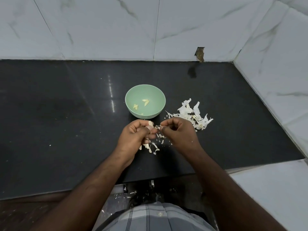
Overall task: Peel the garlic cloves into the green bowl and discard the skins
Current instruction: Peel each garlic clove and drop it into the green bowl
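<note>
Pinching a papery strip, the right hand [179,130] pulled against the garlic clove [150,123] gripped in the left hand [135,133], at six o'clock from the green bowl [145,101]. Torn skin could scatter further across the counter [66,114].

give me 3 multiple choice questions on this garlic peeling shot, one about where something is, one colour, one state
1. Where is the big pile of skins?
A. right of the bowl
B. inside the bowl
C. left of the bowl

2. What colour is the bowl?
A. red
B. green
C. black

3. What is the left hand doing?
A. lying flat on the counter
B. gripping a garlic clove
C. lifting the bowl

Key: 1 A, the skins lie on the counter to its right; 2 B, pale green; 3 B, its fingers curl round the clove while the right hand pinches a skin strand.
</note>
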